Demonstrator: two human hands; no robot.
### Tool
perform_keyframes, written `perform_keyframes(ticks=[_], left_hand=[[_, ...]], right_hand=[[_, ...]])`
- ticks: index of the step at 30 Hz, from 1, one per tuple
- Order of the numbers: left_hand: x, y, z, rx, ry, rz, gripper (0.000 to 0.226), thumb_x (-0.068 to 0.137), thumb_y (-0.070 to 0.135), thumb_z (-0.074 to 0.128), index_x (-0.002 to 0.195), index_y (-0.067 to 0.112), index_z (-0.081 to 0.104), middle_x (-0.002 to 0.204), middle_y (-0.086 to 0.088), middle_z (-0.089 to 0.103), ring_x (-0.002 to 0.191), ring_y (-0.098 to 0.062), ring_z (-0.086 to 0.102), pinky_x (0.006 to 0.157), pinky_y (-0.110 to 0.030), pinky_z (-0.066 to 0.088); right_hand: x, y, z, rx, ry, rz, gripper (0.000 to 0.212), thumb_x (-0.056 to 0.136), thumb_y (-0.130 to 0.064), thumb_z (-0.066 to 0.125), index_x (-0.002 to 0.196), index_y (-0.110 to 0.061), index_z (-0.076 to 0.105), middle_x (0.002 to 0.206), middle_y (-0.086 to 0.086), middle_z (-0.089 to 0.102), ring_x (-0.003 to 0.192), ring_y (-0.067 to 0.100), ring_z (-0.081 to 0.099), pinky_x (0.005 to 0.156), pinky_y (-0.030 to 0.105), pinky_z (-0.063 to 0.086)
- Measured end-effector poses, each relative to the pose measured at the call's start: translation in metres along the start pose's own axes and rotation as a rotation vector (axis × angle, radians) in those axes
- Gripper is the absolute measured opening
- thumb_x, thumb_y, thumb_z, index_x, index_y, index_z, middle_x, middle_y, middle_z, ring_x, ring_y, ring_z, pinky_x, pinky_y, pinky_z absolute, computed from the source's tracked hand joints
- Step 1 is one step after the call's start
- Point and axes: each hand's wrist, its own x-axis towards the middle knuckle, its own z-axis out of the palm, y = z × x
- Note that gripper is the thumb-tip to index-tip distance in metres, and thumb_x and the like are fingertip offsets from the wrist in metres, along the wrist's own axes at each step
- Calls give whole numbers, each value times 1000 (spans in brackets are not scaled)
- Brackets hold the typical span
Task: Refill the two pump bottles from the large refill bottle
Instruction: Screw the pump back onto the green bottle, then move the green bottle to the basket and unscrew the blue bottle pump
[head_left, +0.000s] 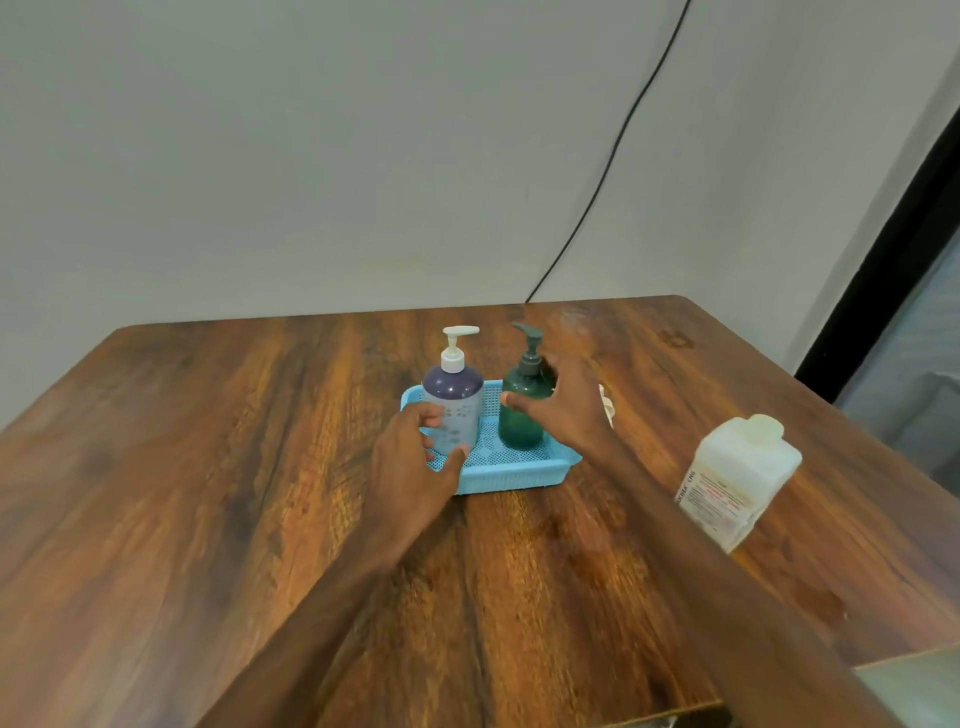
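Two pump bottles stand upright in a shallow blue mesh tray (521, 474) at the middle of the table. The purple bottle with a white pump (456, 400) is on the left; my left hand (410, 460) curls round its lower body, fingers on its left side and thumb at its front base. On the right is the dark green bottle with a green pump (521, 415). My right hand (569, 408) wraps it from the right, thumb across the front and fingers behind its shoulder. The large white refill bottle (737, 480), capped and labelled, stands apart at the right.
The wooden table (234, 493) reaches to a grey wall at the back. A small white object (608, 410) sits partly hidden behind my right hand, beside the tray. A black cable (613, 156) hangs down the wall. The table's right edge runs close behind the refill bottle.
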Motion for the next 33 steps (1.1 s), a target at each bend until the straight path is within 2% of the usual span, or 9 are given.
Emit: perform_keyframes(ticks=[5, 8, 10, 14, 17, 20, 25, 29, 33], left_hand=[[11, -10, 5, -18, 58, -15, 70, 80, 39, 88, 135, 21, 48, 130, 4, 57, 105, -16, 63, 75, -13, 54], [25, -8, 7, 16, 32, -43, 99, 70, 60, 86, 146, 28, 32, 148, 0, 47, 128, -25, 57, 99, -45, 58], [36, -1, 10, 15, -8, -53, 111, 66, 68, 84, 152, 27, 28, 155, -3, 44, 138, -26, 51, 109, -51, 50], [57, 13, 11, -27, -44, 31, 90, 72, 51, 90, 145, 25, 45, 143, 2, 58, 125, -11, 56, 106, -36, 52], [59, 16, 6, -44, -35, 35, 81, 70, 42, 94, 139, 23, 56, 136, 4, 65, 114, -5, 60, 95, -18, 54], [47, 31, -6, -54, 21, 97, 77, 70, 43, 94, 135, 24, 58, 132, 8, 66, 110, -5, 61, 80, 1, 45], [5, 85, -35, -86, 99, 170, 66, 69, 48, 92, 120, 38, 51, 111, 29, 53, 95, 10, 56, 75, 5, 39], [-36, 111, -29, -139, -23, 207, 72, 64, 53, 94, 124, 35, 59, 121, 20, 65, 106, -2, 64, 84, -13, 49], [-74, 118, 1, -166, -95, 219, 70, 64, 54, 94, 121, 38, 58, 119, 21, 65, 109, 1, 62, 86, -10, 49]], right_hand=[[7, 10, 5, 0, -5, -4, 56, 69, -33, 90, 117, -23, 61, 117, -8, 66, 104, 13, 61, 94, 34, 52], [3, 12, 3, 8, -19, 6, 67, 67, -36, 91, 124, -23, 57, 125, -5, 64, 109, 12, 59, 100, 39, 51], [-4, 11, -1, 10, -8, 12, 78, 69, -37, 90, 134, -21, 50, 138, -1, 57, 120, 14, 54, 105, 33, 45], [-29, 10, -19, -44, 81, 58, 85, 78, -41, 83, 148, -24, 38, 153, -3, 44, 135, 19, 47, 108, 42, 44], [-61, 12, -41, 35, 153, 61, 69, 82, -33, 81, 142, -27, 48, 146, -7, 51, 129, 14, 52, 104, 37, 49], [-89, 14, -59, 100, 189, 17, 51, 82, -28, 81, 129, -29, 62, 133, -11, 62, 117, 4, 59, 98, 27, 52], [-119, 2, -79, 218, 55, -71, 50, 78, -29, 85, 124, -33, 66, 123, -17, 67, 110, -1, 64, 90, 23, 56], [-138, -1, -87, 270, -120, -103, 78, 69, -35, 91, 138, -30, 55, 131, -20, 63, 119, -3, 59, 96, 24, 53], [-158, 9, -85, 226, -119, -86, 72, 71, -27, 89, 129, -44, 49, 119, -39, 60, 111, -15, 57, 86, 6, 48]])
